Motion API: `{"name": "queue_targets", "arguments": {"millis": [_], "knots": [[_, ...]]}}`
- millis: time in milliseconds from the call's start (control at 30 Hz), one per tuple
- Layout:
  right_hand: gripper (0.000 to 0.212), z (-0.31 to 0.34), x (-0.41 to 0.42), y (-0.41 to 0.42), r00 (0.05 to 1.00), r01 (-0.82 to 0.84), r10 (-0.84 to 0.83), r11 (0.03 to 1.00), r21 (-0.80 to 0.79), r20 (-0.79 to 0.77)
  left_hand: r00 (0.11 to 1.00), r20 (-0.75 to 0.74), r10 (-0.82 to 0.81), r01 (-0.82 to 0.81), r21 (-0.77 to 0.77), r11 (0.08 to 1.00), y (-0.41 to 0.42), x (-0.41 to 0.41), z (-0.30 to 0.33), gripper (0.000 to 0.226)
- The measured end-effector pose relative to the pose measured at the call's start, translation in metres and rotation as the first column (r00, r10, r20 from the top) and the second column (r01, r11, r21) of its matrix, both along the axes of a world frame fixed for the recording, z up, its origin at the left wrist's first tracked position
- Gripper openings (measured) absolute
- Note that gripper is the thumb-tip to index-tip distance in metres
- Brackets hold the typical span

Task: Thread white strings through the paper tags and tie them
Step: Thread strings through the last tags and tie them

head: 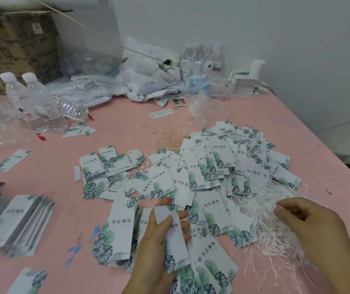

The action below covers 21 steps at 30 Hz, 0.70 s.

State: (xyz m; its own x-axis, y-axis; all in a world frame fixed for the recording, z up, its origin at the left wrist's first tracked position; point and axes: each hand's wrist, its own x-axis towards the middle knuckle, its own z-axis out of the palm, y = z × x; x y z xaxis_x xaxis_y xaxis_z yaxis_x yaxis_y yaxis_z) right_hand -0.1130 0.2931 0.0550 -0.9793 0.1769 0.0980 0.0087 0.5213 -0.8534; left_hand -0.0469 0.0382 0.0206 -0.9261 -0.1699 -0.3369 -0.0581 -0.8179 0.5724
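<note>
- A pink tabletop [127, 128] is standing against a pale wall, its surface showing scuffs and blue marks.
- The left hand [157, 240] is holding one paper tag [173, 236] upright over the pile; its thumb is pressing the tag's face while the other fingers [183, 224] are curling round behind it.
- That tag is a long white card, printed with dark characters and green and grey leaves toward its lower end.
- The right hand [312, 225] is hovering over the white strings [269, 211], its fingers curled with thumb and forefinger drawn together; whether a strand is pinched there, I cannot tell.
- The strings are lying as one tangled heap of thin white strands, too many to count, at the right of the tags.
- A loose pile of tags [212, 172], dozens at least, is spreading across the middle of the tabletop, some with strings showing among them.
- Neat stacks of tags [19, 221] are lying at the left edge.
- Two capped water bottles [36, 102] are standing at the far left, with one crushed bottle [73, 110] lying beside them.
- A cardboard box [17, 45] and crumpled plastic bags [148, 79] are sitting along the back.
</note>
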Motion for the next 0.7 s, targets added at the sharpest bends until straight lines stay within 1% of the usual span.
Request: {"name": "queue_targets", "arguments": {"millis": [100, 233, 367, 567, 700], "knots": [[0.020, 0.003, -0.004, 0.002, 0.999, -0.040, 0.037, 0.992, -0.116, -0.025, 1.000, -0.002, -0.003, 0.003, 0.009, 1.000, 0.000, 0.000, 0.000, 0.041], [0.016, 0.003, -0.009, 0.003, 0.998, -0.064, 0.067, 0.980, -0.189, 0.006, 1.000, -0.011, -0.004, 0.004, 0.024, 1.000, 0.000, 0.000, 0.000, 0.038], [0.019, 0.005, -0.008, 0.001, 0.996, -0.060, 0.051, 0.989, -0.133, -0.071, 0.999, -0.028, -0.017, 0.018, 0.024, 1.000, -0.001, 0.001, -0.001, 0.029], [0.024, 0.015, -0.004, -0.005, 0.992, -0.075, 0.046, 0.961, -0.266, -0.116, 0.999, -0.042, -0.034, 0.036, 0.047, 0.998, -0.002, 0.001, -0.002, 0.032], [0.033, 0.030, -0.003, -0.005, 0.982, -0.095, 0.065, 0.982, -0.163, -0.177, 0.998, -0.052, -0.046, 0.049, 0.058, 0.997, -0.002, 0.001, -0.003, 0.031]]}}
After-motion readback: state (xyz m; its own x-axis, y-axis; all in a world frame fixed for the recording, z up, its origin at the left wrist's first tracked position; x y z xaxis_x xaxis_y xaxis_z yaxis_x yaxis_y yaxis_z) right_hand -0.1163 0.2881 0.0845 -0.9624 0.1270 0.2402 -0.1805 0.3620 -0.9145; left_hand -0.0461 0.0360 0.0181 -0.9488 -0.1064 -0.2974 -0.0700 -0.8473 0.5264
